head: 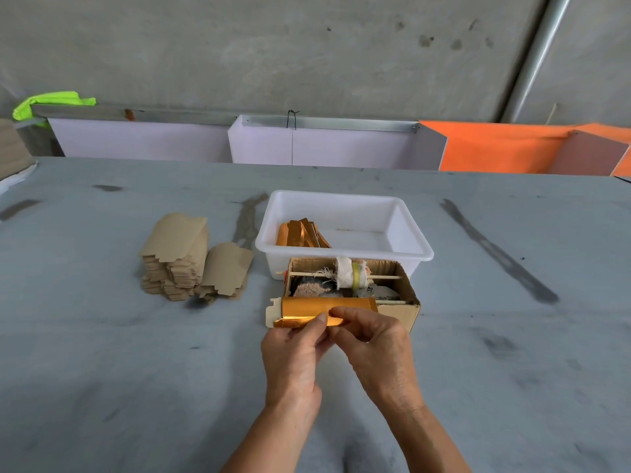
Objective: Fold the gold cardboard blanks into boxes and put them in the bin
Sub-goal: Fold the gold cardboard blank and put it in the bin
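Observation:
A gold cardboard blank [317, 306] is held above the grey table, partly folded, with its near flap bent over. My left hand [293, 356] pinches that flap from below and my right hand [372, 346] pinches it just to the right. The white plastic bin [406, 230] stands behind, with folded gold boxes [300, 233] lying in its left end. A stack of flat blanks [177, 257], brown side up, lies left of the bin.
A small open cardboard box [406, 295] with a tape roll [350, 273] on a wooden stick sits between my hands and the bin. Lilac and orange panels [321, 145] line the table's far edge. Dark smears mark the grey table [512, 336].

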